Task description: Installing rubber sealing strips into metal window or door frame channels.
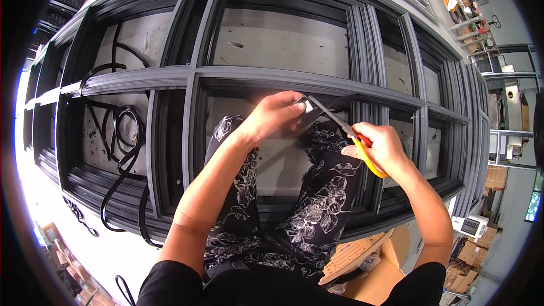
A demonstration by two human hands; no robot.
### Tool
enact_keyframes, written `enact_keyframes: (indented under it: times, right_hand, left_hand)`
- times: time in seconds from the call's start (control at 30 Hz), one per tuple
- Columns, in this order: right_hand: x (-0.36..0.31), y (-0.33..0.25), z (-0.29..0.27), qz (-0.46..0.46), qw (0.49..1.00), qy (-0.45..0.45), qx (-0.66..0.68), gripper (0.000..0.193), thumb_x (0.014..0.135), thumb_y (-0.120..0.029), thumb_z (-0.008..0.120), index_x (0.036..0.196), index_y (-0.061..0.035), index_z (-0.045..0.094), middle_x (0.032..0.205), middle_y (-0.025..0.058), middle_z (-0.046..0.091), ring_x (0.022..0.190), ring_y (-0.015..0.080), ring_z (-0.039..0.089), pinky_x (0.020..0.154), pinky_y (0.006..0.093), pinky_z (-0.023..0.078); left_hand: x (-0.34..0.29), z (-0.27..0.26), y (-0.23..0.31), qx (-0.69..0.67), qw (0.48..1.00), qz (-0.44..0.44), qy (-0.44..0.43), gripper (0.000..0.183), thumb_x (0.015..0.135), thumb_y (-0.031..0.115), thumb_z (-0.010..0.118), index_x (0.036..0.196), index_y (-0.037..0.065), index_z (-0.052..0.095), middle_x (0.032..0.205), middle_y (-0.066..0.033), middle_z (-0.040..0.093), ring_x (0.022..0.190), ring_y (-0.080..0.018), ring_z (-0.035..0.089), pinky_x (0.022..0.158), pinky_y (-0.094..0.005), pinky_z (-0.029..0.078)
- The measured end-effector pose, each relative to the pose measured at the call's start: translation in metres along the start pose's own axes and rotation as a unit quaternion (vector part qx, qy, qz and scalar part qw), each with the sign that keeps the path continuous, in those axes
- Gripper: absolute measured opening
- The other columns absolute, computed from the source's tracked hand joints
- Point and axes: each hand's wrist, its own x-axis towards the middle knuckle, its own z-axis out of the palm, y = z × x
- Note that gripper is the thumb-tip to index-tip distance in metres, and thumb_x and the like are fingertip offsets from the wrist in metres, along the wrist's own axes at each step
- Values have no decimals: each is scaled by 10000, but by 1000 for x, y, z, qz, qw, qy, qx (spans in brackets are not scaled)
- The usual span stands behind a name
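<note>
- The right hand (pixel 379 147) is wrapped round the yellow and red handles of the scissors (pixel 350 132), holding them firmly; the blades slant up and left to the left hand's fingertips.
- The left hand (pixel 275 116) has its thumb and fingers pinched together on a small piece (pixel 306 106) right at the blades; it is blurred there, but seems dark with a pale patch.
- Both hands are above a large grey and black frame (pixel 260 73), divided by bars into rectangular openings with pale floor showing through them.
- Two openings on the left have a looped black cord (pixel 117 130) in them; it crosses the bar between them and trails over the frame's near edge.
- Legs in black trousers with a white leaf print (pixel 323 209) stretch over the opening below the hands.
- At the lower right, an open cardboard box (pixel 396 246) stands with flaps spread, clear plastic (pixel 368 262) showing in its mouth.
- More cardboard boxes (pixel 496 177) are piled at the far right, near a white machine (pixel 470 226).
</note>
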Motion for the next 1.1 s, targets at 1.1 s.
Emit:
enact_keyframes:
  times: [1.1]
  right_hand:
    - [-60,-139,195,153,631,-210,731,406,1056,-424,538,1235,-59,530,820,30,583,525,62,468,466,202,395]
  left_hand:
    - [-122,-88,34,325,920,-7,218,170,916,87,688,1058,-5,698,894,-6,692,798,-67,626,713,-229,511]
